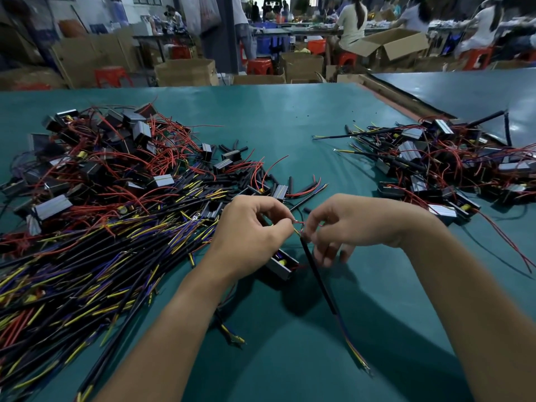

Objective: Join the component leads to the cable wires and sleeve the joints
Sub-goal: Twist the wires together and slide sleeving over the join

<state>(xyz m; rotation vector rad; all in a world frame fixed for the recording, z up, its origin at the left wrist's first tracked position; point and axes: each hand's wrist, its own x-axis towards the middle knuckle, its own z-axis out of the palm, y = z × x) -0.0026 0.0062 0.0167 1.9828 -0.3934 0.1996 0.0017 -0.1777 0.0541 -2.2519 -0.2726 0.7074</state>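
Note:
My left hand and my right hand meet over the green table, fingertips almost touching. Between them runs a thin red component lead, pinched by both hands where it meets a yellow wire end of a black cable. The cable hangs from the pinch and trails toward me, its far end showing yellow and purple wires. A small grey-and-black component box lies on the table under my left hand, partly hidden by it.
A big heap of black cables with yellow and purple ends and boxed components with red leads fills the left. Short black sleeves lie mid-table. Joined pieces pile up at the right. People work at benches behind.

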